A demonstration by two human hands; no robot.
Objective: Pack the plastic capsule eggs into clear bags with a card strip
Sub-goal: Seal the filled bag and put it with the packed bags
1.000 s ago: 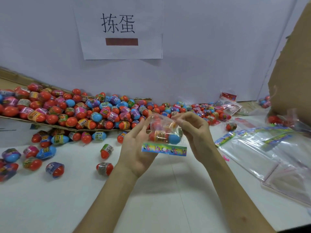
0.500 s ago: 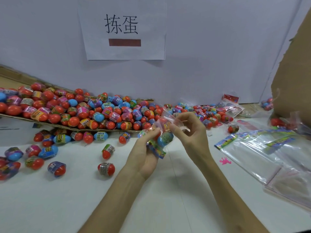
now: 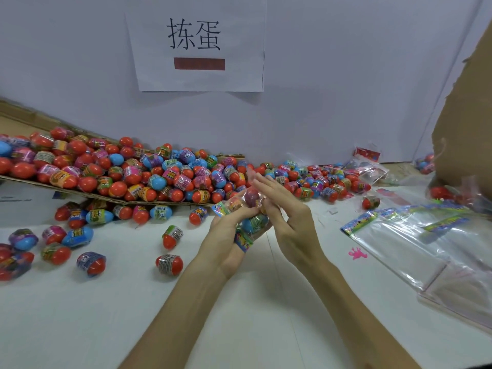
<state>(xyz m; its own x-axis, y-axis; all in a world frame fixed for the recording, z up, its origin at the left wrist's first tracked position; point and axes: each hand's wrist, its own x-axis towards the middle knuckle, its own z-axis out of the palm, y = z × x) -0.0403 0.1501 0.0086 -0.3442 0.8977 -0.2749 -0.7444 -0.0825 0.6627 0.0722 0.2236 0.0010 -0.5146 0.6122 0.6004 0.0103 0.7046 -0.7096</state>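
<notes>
We see the left hand [image 3: 226,243] curled round the filled clear bag [image 3: 249,199], held just above the counter [image 3: 106,315]; the right hand [image 3: 290,222] lays straight fingers flat against it; loose capsule eggs [image 3: 133,171] heap behind.

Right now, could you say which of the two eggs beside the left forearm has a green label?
The farther egg; the closer egg has a grey label.

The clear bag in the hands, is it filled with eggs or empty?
Filled: a blue egg and a purple egg show through the clear bag, which the left hand grips.
</notes>
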